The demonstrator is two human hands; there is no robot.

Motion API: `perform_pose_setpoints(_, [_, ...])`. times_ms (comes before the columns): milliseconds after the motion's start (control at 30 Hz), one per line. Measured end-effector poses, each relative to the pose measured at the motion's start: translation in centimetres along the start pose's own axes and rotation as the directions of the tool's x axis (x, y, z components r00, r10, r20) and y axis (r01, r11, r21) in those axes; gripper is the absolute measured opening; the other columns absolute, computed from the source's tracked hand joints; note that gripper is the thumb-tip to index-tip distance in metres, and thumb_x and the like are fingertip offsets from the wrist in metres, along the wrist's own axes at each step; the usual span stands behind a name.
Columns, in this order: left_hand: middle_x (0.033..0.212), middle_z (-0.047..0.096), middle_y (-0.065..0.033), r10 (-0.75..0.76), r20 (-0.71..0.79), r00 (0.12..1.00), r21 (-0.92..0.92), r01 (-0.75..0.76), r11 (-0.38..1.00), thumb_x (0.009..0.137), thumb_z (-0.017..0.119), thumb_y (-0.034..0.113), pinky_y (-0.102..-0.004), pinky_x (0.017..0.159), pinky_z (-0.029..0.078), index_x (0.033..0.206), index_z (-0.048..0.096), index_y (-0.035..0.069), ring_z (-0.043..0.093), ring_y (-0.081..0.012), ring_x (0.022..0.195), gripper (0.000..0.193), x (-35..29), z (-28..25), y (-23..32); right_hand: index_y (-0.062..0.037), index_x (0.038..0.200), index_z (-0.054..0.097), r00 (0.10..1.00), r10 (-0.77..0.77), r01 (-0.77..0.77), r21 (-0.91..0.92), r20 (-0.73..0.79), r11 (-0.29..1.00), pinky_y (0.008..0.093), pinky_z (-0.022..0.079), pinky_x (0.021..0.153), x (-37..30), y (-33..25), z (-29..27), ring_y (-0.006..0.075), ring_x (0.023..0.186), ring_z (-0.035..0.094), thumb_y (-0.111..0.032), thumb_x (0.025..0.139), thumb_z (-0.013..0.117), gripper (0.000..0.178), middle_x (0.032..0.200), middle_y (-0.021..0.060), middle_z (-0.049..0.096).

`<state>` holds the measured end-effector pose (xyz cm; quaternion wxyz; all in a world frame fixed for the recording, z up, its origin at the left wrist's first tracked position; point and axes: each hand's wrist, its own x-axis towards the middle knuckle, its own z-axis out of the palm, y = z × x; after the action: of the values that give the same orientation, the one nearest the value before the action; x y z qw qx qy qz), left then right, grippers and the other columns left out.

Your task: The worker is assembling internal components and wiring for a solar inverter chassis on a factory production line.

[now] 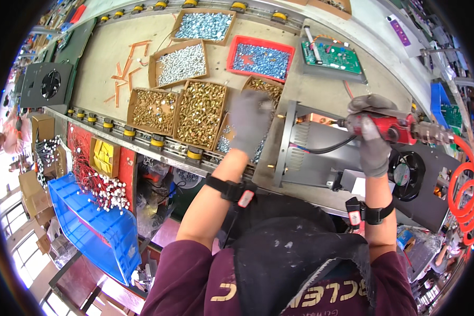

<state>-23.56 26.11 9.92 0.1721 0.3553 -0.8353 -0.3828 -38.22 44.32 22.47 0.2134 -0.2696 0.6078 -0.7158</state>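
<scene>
My right hand (pixel 374 142), in a grey glove, is wrapped round a red pneumatic screwdriver (pixel 395 129). The tool lies level, its tip pointing left over a grey metal housing (pixel 321 138). A black cable (pixel 326 149) and a copper-coloured part (pixel 320 119) show on the housing. My gloved left hand (pixel 252 121) is over small fastener boxes left of the housing, smeared by motion, so its fingers cannot be read. Partly hidden by it are a box of brass-coloured fasteners (pixel 271 90) and one of silvery fasteners (pixel 224 143).
Cardboard boxes of brass fasteners (pixel 201 111) and silver screws (pixel 181 64), plus a red tray (pixel 233 52), stand on the bench. A green circuit board (pixel 334 57) lies at far right. An orange coiled hose (pixel 453 192) hangs right. A blue crate (pixel 84 231) stands lower left.
</scene>
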Motion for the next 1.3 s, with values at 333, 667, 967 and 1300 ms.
perform_pose_setpoints(333, [0.095, 0.067, -0.0114, -0.386, 0.377, 0.842, 0.545, 0.136, 0.828, 0.085, 0.066, 0.019, -0.0413, 0.074, 0.054, 0.108, 0.066, 0.014, 0.068, -0.0303, 0.084, 0.024, -7.0, 2.4, -9.0, -0.0002, 0.121, 0.049, 0.995, -0.073, 0.079, -0.107, 0.061, 0.991, 0.0338, 0.052, 0.077, -0.2, 0.2, -0.3, 0.0196, 0.093, 0.061, -0.005, 0.085, 0.058, 0.038, 0.107, 0.016, 0.062])
perform_pose_setpoints(667, [0.085, 0.056, -0.0032, -0.184, 0.633, 0.752, -0.763, 0.646, 0.009, 0.093, 0.064, 0.024, -0.0231, 0.058, 0.04, 0.118, 0.055, 0.001, 0.048, -0.011, 0.066, 0.035, -10.1, -4.2, -10.0, -0.0005, 0.123, 0.05, 0.994, -0.087, 0.09, -0.046, 0.063, 0.995, 0.0354, 0.054, 0.079, 0.0, 0.3, -0.6, 0.0215, 0.094, 0.062, -0.005, 0.085, 0.06, 0.039, 0.108, 0.0146, 0.063])
perform_pose_setpoints(967, [0.082, 0.054, -0.0031, -0.26, 0.548, 0.795, -0.823, 0.568, 0.002, 0.093, 0.063, 0.02, -0.0243, 0.06, 0.041, 0.112, 0.057, 0.001, 0.05, -0.012, 0.069, 0.028, -10.3, -3.6, -9.9, -0.0002, 0.12, 0.054, 0.993, -0.105, 0.099, 0.096, 0.06, 0.991, 0.03, 0.051, 0.067, 0.0, 0.5, -1.3, 0.0142, 0.079, 0.059, 0.0, 0.084, 0.061, 0.036, 0.104, 0.0146, 0.066])
perform_pose_setpoints(1300, [0.083, 0.05, 0.0, -0.002, 0.721, 0.693, -0.693, 0.72, -0.035, 0.089, 0.067, 0.029, -0.0242, 0.062, 0.039, 0.108, 0.056, 0.003, 0.045, -0.0102, 0.069, 0.034, -9.2, 0.1, 1.5, -0.0015, 0.122, 0.05, 0.995, 0.046, -0.047, 0.008, 0.092, 0.999, 0.0339, 0.052, 0.078, -0.1, 0.4, -2.7, 0.0213, 0.096, 0.061, -0.004, 0.085, 0.059, 0.038, 0.107, 0.0156, 0.063])
